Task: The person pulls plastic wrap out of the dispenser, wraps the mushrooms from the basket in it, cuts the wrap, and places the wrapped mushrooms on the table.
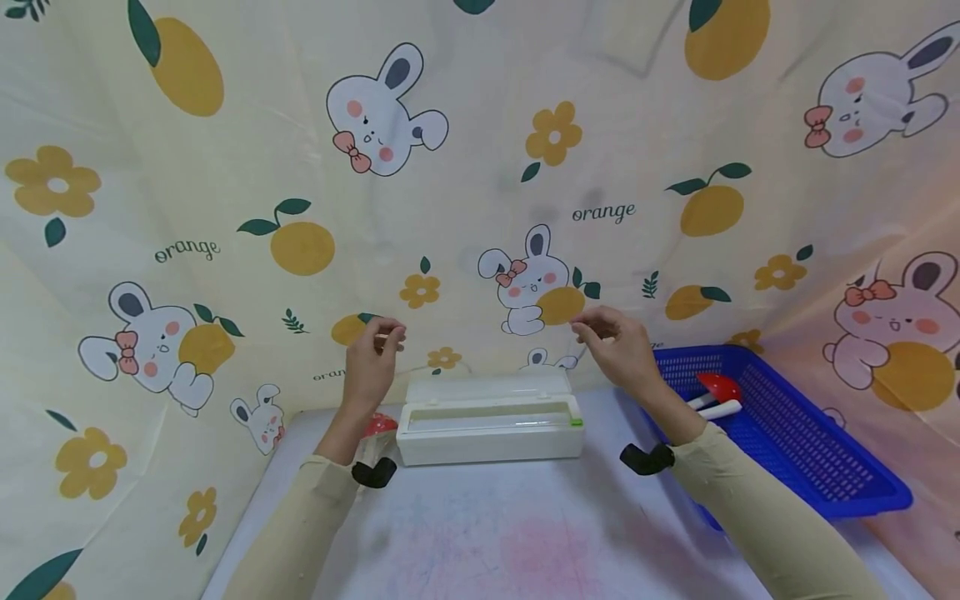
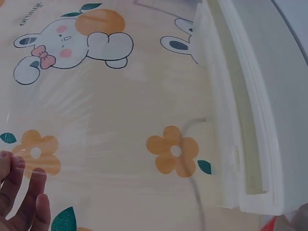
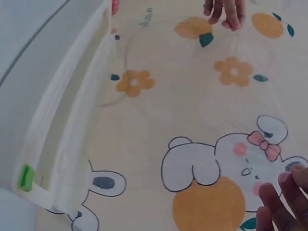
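Observation:
A white cling film dispenser [image 1: 489,447] stands on the table with its lid raised and a small green cutter [image 1: 576,422] at the right end of its slot. Clear cling film [image 2: 91,115] stretches up from it between both hands, showing mostly as faint creases and shine. At the film's left corner, my left hand [image 1: 371,358] pinches the edge between thumb and fingers. My right hand [image 1: 621,348] pinches the opposite corner, level with the left. Both hands are raised above and behind the dispenser, in front of the printed cloth.
A blue plastic basket [image 1: 817,475] sits at the right, holding a red-capped mushroom-shaped object [image 1: 720,387] and a white stick-like piece [image 1: 722,409]. Another red-topped object [image 1: 380,424] stands left of the dispenser, partly behind my left wrist. Printed cloth [image 1: 480,192] hangs behind the table.

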{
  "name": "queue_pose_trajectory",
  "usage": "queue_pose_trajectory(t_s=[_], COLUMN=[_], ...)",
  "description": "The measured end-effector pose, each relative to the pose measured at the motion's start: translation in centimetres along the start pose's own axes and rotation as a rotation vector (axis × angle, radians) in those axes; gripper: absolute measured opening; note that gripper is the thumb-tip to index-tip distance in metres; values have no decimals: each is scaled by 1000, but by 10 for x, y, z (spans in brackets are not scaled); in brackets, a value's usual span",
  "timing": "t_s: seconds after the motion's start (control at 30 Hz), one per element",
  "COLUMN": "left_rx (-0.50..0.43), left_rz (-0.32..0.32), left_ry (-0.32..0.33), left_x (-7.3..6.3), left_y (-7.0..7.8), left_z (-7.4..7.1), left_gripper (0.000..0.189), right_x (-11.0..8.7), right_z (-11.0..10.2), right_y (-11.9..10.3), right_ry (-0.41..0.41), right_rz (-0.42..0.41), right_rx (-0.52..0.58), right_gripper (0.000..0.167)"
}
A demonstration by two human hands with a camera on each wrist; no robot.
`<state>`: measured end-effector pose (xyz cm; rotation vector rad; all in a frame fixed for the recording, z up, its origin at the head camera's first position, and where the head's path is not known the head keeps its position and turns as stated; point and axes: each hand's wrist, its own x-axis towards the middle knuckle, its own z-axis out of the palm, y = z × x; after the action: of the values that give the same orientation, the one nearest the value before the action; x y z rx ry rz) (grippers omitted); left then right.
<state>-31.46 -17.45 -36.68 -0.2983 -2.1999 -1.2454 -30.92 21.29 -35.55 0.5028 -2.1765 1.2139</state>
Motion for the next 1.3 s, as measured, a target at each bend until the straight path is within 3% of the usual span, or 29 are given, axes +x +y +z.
queue_pose_trajectory(t_s=[0.3,0.53,0.77,0.9,1.3], left_rx=[-29,-102,-185,-226,-233], left_rz=[15,23,-25,-42,15], left_ry=[25,29,-8,-28,-92], left_x=[2,-8,-27,-41,-83], left_y=[7,10,6,4,-14], left_z=[-4,-8,-16,-20,-36], left_gripper=[23,22,23,22,12], right_x=[3,-8,-27,-43,-98], right_z=[-4,-8,-12,-13,-16], right_y=[-9,-14,-19,-22,-27], right_ry=[14,4,-28,-43,-134], right_rz=[-7,-24,-71,-58,-28], right_rx=[18,70,96,80,119], right_gripper=[13,15,13,12,15])
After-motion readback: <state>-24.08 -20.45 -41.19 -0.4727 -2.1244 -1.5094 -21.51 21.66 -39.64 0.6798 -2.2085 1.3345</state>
